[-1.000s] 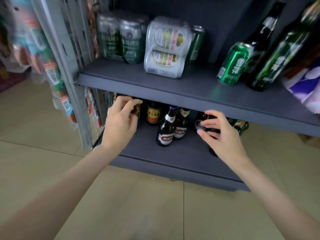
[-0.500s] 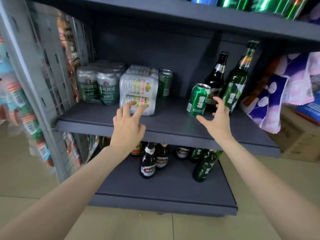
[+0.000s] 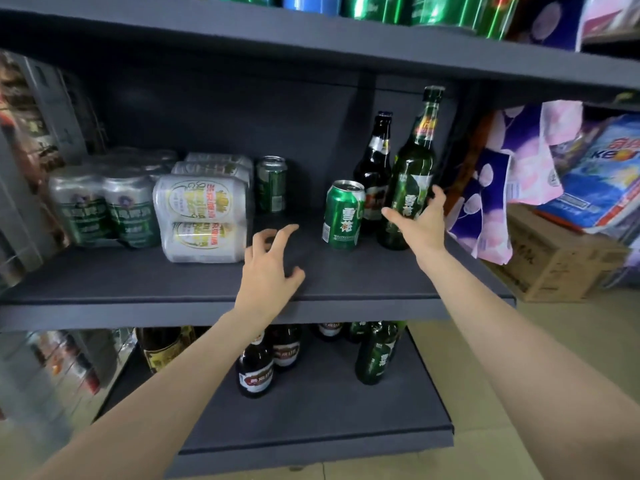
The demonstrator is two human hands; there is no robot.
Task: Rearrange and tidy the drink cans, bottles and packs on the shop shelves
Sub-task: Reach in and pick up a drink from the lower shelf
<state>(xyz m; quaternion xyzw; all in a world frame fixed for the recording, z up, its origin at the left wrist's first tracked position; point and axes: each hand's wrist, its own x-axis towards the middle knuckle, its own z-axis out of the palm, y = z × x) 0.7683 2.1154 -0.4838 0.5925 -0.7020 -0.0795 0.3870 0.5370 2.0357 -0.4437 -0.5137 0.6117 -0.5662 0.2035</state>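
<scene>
Reaching into the middle shelf (image 3: 346,275) w/ both hands, neither holding anything. Right hand (image 3: 420,225) is spread wide, thumb toward the green can (image 3: 343,215) and fingers round the far side of the tall green glass bottle (image 3: 410,181); fingertips look to touch its label, can't tell for sure. Left hand (image 3: 268,271) hovers over bare shelf, fingers loosely splayed and part-curled, touching nothing.

Green can stands upright just left of the bottle, shiny metal, silver rim, pull-tab top. Behind it a dark brown glass bottle (image 3: 375,168), long neck, foil-ish collar. Further left: a lone dark-green can (image 3: 272,183) at the back, then a shrink-wrapped pack of white cans (image 3: 202,216) lying on its side (plastic film glossy, wrinkled), and beside that a wrapped pack of silver-and-green cans (image 3: 104,206).

Shelves are matte dark grey boards. Lower shelf (image 3: 311,420) has brown bottles (image 3: 255,368) w/ red labels and a green bottle (image 3: 375,355), all upright. Top shelf (image 3: 311,39) carries more green cans, cut off by frame.
</scene>
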